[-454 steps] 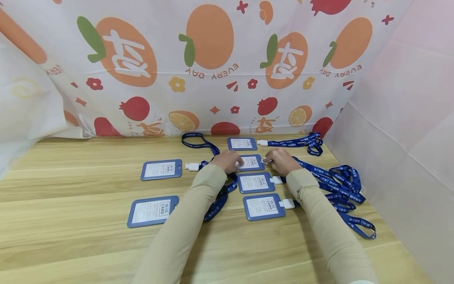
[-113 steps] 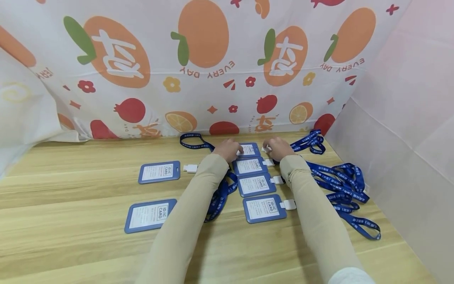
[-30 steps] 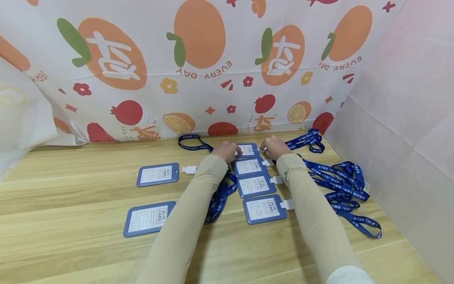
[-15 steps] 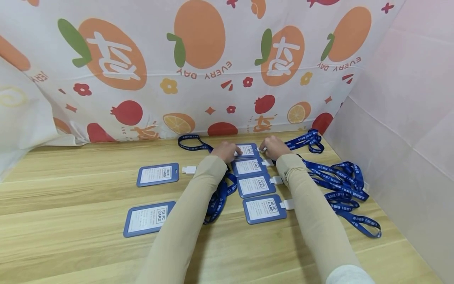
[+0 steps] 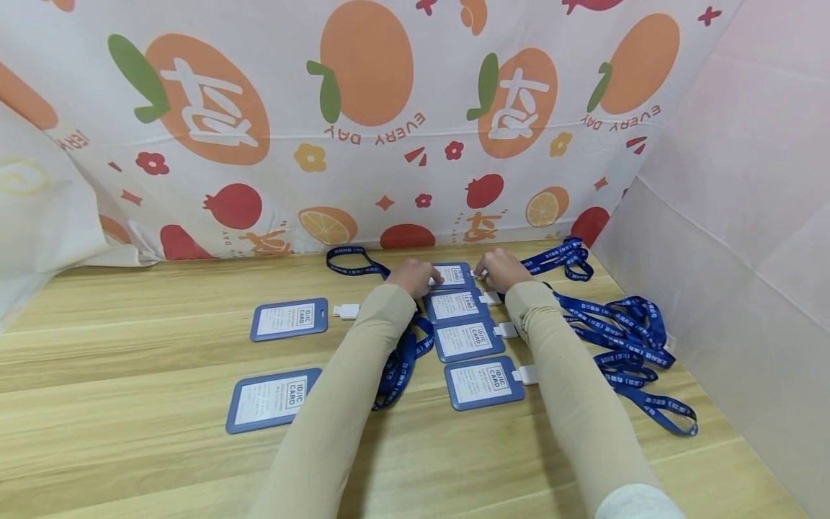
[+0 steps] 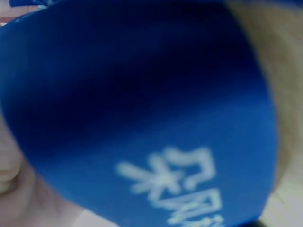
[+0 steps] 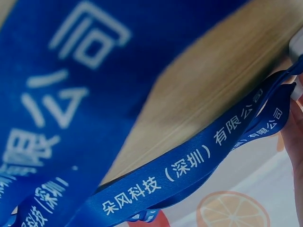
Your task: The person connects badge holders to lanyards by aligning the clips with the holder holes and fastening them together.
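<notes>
At the back of the table, my left hand [image 5: 413, 277] holds the left end of a blue ID badge holder [image 5: 457, 274], thumb on its card. My right hand [image 5: 503, 269] pinches a white lanyard clip [image 5: 478, 274] right at the holder's slotted end. That clip's blue lanyard [image 5: 554, 256] runs off to the right. Below lie three more badge holders in a column, the nearest one [image 5: 485, 383] beside a white clip [image 5: 527, 374]. A blurred lanyard strap [image 6: 142, 109] fills most of the left wrist view. Lettered strap [image 7: 161, 175] crosses the right wrist view.
Two badge holders, one farther back [image 5: 289, 319] and one nearer [image 5: 271, 401], lie at left. A loose white clip [image 5: 346, 311] and bunched lanyards [image 5: 400, 367] lie by the left forearm. More lanyards [image 5: 622, 331] spread at right. A printed curtain [image 5: 272, 130] hangs behind.
Since the oldest frame, both hands have moved from the second holder to the back one. The right hand's clip has come leftward up to its slot. The last second shows no visible movement.
</notes>
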Available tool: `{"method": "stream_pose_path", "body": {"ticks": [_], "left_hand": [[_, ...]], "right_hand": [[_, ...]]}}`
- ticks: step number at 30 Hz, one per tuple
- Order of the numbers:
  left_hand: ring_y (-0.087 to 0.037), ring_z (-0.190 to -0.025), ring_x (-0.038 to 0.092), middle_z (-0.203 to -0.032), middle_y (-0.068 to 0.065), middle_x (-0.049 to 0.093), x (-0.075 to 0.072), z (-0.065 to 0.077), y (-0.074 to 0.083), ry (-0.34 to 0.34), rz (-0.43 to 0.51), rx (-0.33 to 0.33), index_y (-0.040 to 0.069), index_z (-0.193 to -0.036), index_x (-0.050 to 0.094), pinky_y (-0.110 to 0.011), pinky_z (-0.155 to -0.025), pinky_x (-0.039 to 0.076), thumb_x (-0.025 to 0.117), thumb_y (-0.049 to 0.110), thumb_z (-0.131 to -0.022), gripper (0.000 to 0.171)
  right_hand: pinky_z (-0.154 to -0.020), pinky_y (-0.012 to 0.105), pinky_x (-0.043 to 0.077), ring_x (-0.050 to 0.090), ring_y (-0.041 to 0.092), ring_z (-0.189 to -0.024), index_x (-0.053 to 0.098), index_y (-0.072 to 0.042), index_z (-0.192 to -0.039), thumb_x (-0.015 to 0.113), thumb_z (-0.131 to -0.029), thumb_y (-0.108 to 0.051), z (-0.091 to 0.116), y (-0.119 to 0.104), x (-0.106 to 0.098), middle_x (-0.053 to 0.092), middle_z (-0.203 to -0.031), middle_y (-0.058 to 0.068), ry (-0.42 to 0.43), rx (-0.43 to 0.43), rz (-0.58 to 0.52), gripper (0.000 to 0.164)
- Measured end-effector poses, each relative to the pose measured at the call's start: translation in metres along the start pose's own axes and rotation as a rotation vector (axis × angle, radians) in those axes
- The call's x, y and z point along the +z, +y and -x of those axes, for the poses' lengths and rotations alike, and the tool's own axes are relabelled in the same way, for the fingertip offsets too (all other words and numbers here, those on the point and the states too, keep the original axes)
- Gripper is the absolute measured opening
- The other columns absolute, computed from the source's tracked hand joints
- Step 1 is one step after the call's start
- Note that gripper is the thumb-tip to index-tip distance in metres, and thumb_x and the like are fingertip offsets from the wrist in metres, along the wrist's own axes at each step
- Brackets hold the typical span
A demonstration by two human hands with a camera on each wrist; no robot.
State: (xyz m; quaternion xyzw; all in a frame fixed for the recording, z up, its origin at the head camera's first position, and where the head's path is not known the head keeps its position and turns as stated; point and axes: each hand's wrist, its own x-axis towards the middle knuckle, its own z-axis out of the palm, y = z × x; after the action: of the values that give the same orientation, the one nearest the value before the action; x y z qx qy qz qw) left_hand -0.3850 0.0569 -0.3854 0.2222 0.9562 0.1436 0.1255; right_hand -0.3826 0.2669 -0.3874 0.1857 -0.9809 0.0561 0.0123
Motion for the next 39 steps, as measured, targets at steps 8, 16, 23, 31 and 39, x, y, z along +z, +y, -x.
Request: {"method": "stream_pose_path", "body": {"ticks": [8,16,23,31,39], "left_hand": [[-0.027,-0.124,0.051,-0.147,-0.011,0.054,-0.0015,0.0016,0.0,-0.001,-0.013,0.02,0.018,-0.134,0.069,-0.042,-0.11,0.041,0.059,0.005,-0.102,0.036],[-0.027,-0.125,0.051,-0.147,-0.011,0.054,-0.0005,0.0012,0.0,-0.005,-0.027,0.021,0.018,-0.135,0.068,-0.042,-0.11,0.041,0.059,0.005,-0.102,0.036],[-0.027,-0.126,0.051,-0.148,-0.012,0.053,-0.0002,0.0009,-0.0005,0.003,-0.025,0.026,0.018,-0.134,0.069,-0.042,-0.11,0.041,0.059,0.005,-0.102,0.036],[-0.028,-0.124,0.051,-0.147,-0.012,0.054,0.0001,0.0004,-0.0009,0.004,-0.022,0.017,0.018,-0.134,0.069,-0.044,-0.109,0.042,0.059,0.005,-0.102,0.036],[-0.028,-0.126,0.05,-0.148,-0.012,0.053,-0.0005,0.0017,-0.0001,-0.001,-0.016,0.012,0.019,-0.134,0.069,-0.044,-0.11,0.042,0.058,0.005,-0.102,0.037]], "right_hand": [[-0.094,0.041,0.054,0.068,0.033,-0.109,0.078,0.002,-0.105,0.066,-0.087,0.014,0.0003,-0.0004,0.0007,0.074,-0.111,0.017,0.011,0.002,-0.006,0.025],[-0.097,0.043,0.052,0.066,0.034,-0.112,0.079,0.001,-0.104,0.066,-0.087,0.012,0.0008,-0.0002,0.0009,0.073,-0.111,0.017,0.01,0.028,-0.042,0.024],[-0.098,0.043,0.052,0.066,0.033,-0.112,0.079,0.001,-0.104,0.066,-0.088,0.011,-0.0009,0.0005,0.001,0.073,-0.112,0.016,0.012,0.037,-0.045,0.023],[-0.095,0.042,0.054,0.067,0.033,-0.11,0.079,0.0,-0.105,0.067,-0.089,0.011,-0.0009,-0.0022,0.0002,0.074,-0.111,0.016,0.016,0.033,-0.038,0.022],[-0.094,0.041,0.055,0.067,0.033,-0.11,0.079,0.0,-0.105,0.067,-0.088,0.012,-0.0011,-0.0035,0.0001,0.074,-0.111,0.016,0.012,0.046,-0.026,0.023]]}}
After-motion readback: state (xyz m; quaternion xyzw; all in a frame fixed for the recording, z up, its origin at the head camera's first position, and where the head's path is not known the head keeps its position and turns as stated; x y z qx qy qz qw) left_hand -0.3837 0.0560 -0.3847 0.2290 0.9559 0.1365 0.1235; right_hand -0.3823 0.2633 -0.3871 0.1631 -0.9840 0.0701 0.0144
